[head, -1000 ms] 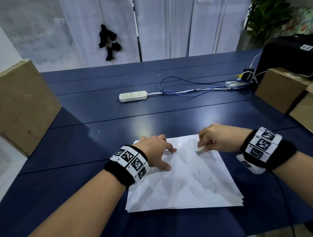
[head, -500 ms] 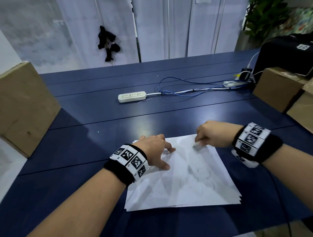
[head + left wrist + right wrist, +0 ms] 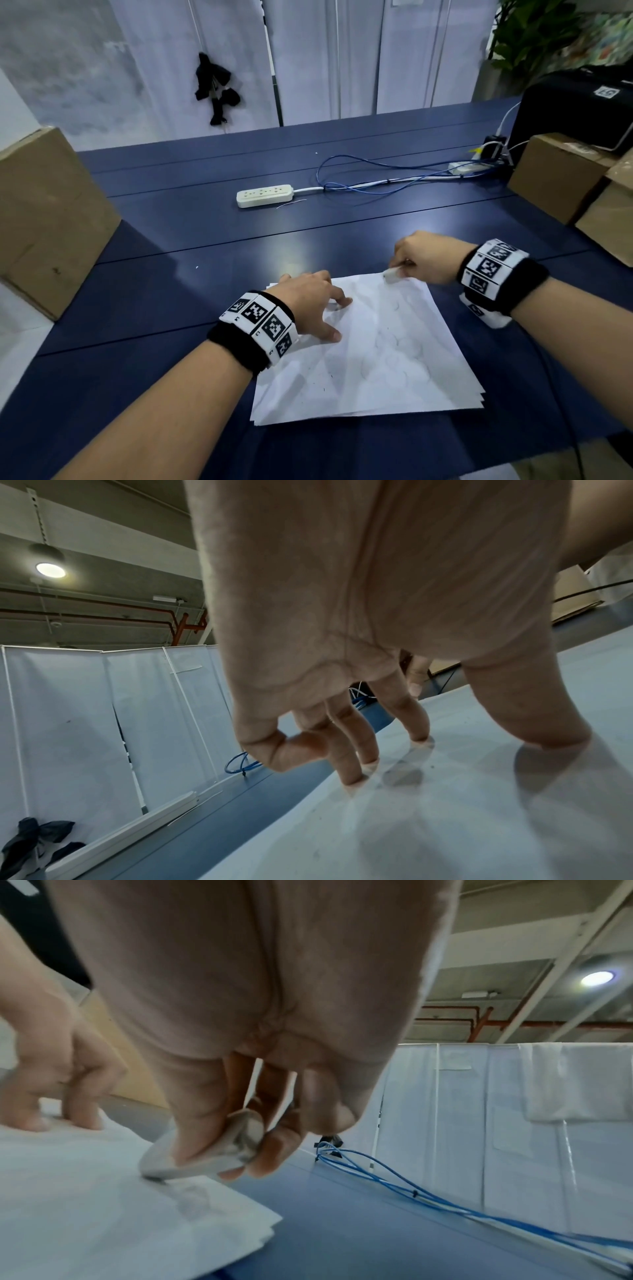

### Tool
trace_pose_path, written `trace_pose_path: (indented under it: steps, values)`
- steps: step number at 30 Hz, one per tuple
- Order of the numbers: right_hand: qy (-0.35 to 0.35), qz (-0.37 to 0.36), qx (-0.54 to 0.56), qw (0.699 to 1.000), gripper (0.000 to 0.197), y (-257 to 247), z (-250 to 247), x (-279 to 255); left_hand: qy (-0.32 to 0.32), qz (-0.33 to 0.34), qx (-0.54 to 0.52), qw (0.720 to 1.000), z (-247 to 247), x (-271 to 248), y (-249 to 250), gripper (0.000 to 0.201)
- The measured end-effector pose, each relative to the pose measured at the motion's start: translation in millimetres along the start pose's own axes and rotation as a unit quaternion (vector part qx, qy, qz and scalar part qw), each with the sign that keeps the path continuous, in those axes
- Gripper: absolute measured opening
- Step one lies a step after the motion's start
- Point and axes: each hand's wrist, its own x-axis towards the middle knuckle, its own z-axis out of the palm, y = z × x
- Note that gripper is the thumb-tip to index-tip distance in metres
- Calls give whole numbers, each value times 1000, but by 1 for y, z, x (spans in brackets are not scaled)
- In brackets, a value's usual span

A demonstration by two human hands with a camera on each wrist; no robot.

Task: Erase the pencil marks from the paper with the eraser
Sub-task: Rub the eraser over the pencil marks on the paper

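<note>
A thin stack of white paper [image 3: 370,356] [image 3: 445,818] [image 3: 85,1191] lies on the dark blue table, with faint pencil circles across its middle and small dark crumbs on its near left part. My left hand [image 3: 310,305] [image 3: 387,756] presses the sheet's far left part with spread fingertips. My right hand [image 3: 404,265] [image 3: 219,1148] pinches a worn greyish white eraser [image 3: 391,273] [image 3: 202,1153] between thumb and fingers. The eraser's tip touches the paper at its far right corner.
A white power strip [image 3: 264,196] with blue and white cables [image 3: 376,181] lies farther back on the table [image 3: 171,274]. Cardboard boxes stand at the left [image 3: 44,216] and right [image 3: 561,178]. A black case [image 3: 579,109] sits behind the right boxes.
My right hand has slid the eraser away from me along the paper, from its upper middle to its far right corner. My left hand has stayed pressed on the sheet.
</note>
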Motion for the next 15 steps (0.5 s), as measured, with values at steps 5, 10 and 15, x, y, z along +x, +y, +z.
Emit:
trace_pose_path:
  steps: [5,10,15]
  values:
    - [-8,-115,32,993,17,-11,15,-33,4,0,0,1000,0,0,-2,66]
    - [-19,-10,-20,1000,36,-3,11,-23,1,3,5,1000,-1,-1,1,66]
    - [9,-34,-61,998,30,-6,14,-22,5,0,4,1000,0,-2,-1,66]
